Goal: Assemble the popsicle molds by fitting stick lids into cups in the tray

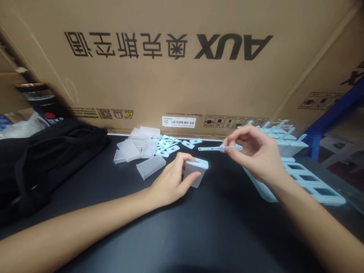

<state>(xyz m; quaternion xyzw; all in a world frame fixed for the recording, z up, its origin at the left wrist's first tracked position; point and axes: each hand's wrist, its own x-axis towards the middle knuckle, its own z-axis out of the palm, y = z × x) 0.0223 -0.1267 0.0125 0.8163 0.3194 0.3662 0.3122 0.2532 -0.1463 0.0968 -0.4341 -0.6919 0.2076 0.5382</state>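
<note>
Centre: left hand (170, 180) grips one lidded mould (200, 165), contents unreadable. Right of centre: right hand (256, 153) pinches one blue stick (211, 148). Right side: one tray (330, 198), stick-topped moulds (292, 146) at rear, count unclear.

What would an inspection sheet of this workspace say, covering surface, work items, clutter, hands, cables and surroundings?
Surface: flat black tabletop.
Job's things: frosted plastic container with light-blue plastic cap; slim light-blue plastic stick, apart from the cap; loose frosted plastic containers and small light-blue plastic pieces farther back; light-blue plastic tray with rectangular openings, at right.
Clutter: black cloth bag at left; dark cylindrical bottle behind it.
Hands: left hand grips the capped container; right hand pinches the stick.
Cables: nothing seen.
Surroundings: large brown cardboard box behind; blue post at right.
</note>
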